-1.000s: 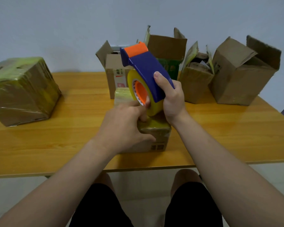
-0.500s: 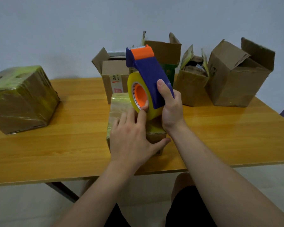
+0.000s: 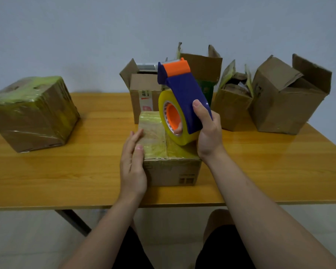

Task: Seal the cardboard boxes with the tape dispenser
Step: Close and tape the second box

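A small cardboard box, its top covered in yellowish tape, sits near the table's front edge. My left hand lies with straight fingers against the box's left side and top edge. My right hand grips a blue and orange tape dispenser carrying a yellow tape roll, held tilted above the box's right half, its orange end pointing up and away. A fingertip shows inside the roll's orange core.
A large taped box stands at the left on the wooden table. Several open cardboard boxes line the back: one behind the dispenser, a tall one, a small one and a big one at the right.
My left hand has slid from the box's top beside the roll to the box's left side. The dispenser has stayed in my right hand, roughly where it was.
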The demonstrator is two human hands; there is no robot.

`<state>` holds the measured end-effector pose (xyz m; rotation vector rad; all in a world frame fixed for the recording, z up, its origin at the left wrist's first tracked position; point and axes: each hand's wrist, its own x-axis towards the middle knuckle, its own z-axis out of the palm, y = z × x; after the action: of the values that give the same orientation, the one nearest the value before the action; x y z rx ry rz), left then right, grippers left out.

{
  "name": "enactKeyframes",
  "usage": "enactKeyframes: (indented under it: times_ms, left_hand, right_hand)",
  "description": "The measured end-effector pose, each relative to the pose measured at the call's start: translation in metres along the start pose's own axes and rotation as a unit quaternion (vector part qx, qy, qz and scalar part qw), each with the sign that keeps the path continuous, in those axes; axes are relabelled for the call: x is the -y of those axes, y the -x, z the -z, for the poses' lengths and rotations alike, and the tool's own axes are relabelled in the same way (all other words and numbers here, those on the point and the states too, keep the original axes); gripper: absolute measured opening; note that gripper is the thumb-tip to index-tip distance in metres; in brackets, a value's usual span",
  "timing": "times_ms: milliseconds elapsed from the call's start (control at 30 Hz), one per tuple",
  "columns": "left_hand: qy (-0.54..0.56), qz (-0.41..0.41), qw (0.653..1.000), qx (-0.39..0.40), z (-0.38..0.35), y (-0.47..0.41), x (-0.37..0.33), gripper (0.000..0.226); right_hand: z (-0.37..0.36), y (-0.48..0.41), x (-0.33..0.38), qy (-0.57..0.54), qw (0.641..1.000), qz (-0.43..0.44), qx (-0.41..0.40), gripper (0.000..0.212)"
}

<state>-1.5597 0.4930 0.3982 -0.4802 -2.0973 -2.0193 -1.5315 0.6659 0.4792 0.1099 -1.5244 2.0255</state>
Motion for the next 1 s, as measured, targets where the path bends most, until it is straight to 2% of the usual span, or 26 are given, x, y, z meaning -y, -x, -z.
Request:
enactKeyframes:
  times_ms: [67, 133, 233, 300, 367, 433, 533, 633, 733, 867, 1000]
  left_hand:
    - [0.045, 0.022, 0.998, -0.041, -0.009, 0.004, -0.001, 0.052]
    - [0.049, 0.025, 0.998, -0.022, -0.006, 0.002, -0.005, 0.054]
    - [-0.055, 0.035, 0.997, 0.034, 0.01, -0.004, -0.014, 0.056]
    - [-0.21, -0.027, 0.977, 0.014, 0.016, -0.005, -0.022, 0.051]
    - [-0.303, -0.141, 0.943, -0.003, 0.007, -0.004, -0.032, 0.049]
    - [-0.346, -0.211, 0.914, 0.006, -0.01, 0.002, -0.037, 0.042]
    - [-0.408, -0.248, 0.878, -0.021, -0.028, 0.004, -0.035, 0.027]
    - [-0.415, -0.289, 0.861, -0.045, -0.026, -0.005, -0.027, 0.021]
    - [-0.415, -0.282, 0.865, -0.027, -0.024, -0.007, -0.029, 0.024]
    - [-0.457, -0.201, 0.866, 0.008, -0.044, 0.014, -0.038, 0.05]
    - [-0.446, -0.22, 0.868, -0.001, -0.044, 0.018, -0.034, 0.059]
  right_hand:
    - [0.0, 0.0, -0.001, -0.006, 1.0, 0.002, -0.006, 0.024]
    - [0.0, -0.001, -0.001, -0.008, 1.0, 0.0, -0.015, 0.024]
    - [-0.001, -0.001, -0.001, -0.01, 1.0, -0.005, -0.025, 0.027]
    - [-0.001, 0.001, -0.001, -0.014, 1.0, -0.005, -0.027, 0.027]
    - [-0.003, 0.002, 0.0, -0.017, 0.999, -0.005, -0.028, 0.026]
    - [-0.006, 0.005, -0.001, -0.014, 0.999, -0.005, -0.033, 0.027]
    - [-0.007, 0.007, -0.002, -0.009, 0.999, 0.006, -0.05, 0.027]
    - [-0.009, 0.009, -0.002, -0.017, 0.996, 0.016, -0.088, 0.023]
    - [-0.011, 0.01, 0.0, -0.014, 0.995, 0.015, -0.103, 0.024]
    - [-0.01, 0.011, 0.004, 0.0, 0.995, 0.025, -0.094, 0.024]
    - [-0.009, 0.016, 0.007, -0.017, 0.986, 0.056, -0.159, 0.025]
